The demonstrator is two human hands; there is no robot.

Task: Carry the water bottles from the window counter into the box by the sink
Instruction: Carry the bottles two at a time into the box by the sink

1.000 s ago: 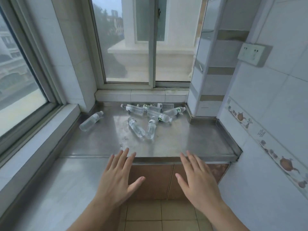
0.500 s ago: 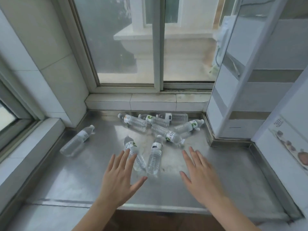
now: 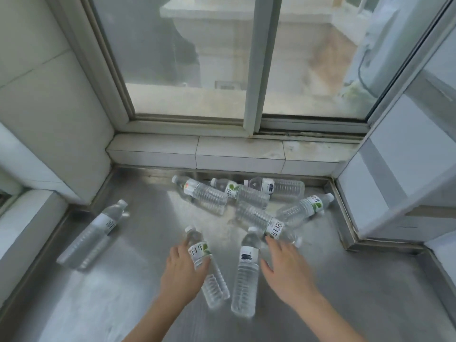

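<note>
A person's two bare hands reach over a stainless steel counter [image 3: 370, 292] set below a sliding window [image 3: 254, 65]. Eight clear plastic water bottles lie on their sides on the metal, all capped and looking full of clear water. The box and sink named in the task are out of view.

The left hand [image 3: 183, 270] has its fingers spread, with the thumb lying across the label of the nearest left bottle [image 3: 206, 265]; whether it grips that bottle or only touches it cannot be told. The right hand [image 3: 286, 267] is open with fingers apart, just right of the nearest right bottle [image 3: 246, 270] and not closed on anything. Its fingertips sit near the cap end of a labelled bottle [image 3: 264, 222] lying crosswise behind.

Further back, close to the tiled sill [image 3: 237, 151], three bottles [image 3: 204, 195] overlap in a loose heap. Another bottle [image 3: 306, 208] angles toward the right wall. One lone bottle [image 3: 93, 234] lies well apart on the far left, beside the counter's raised edge.
</note>
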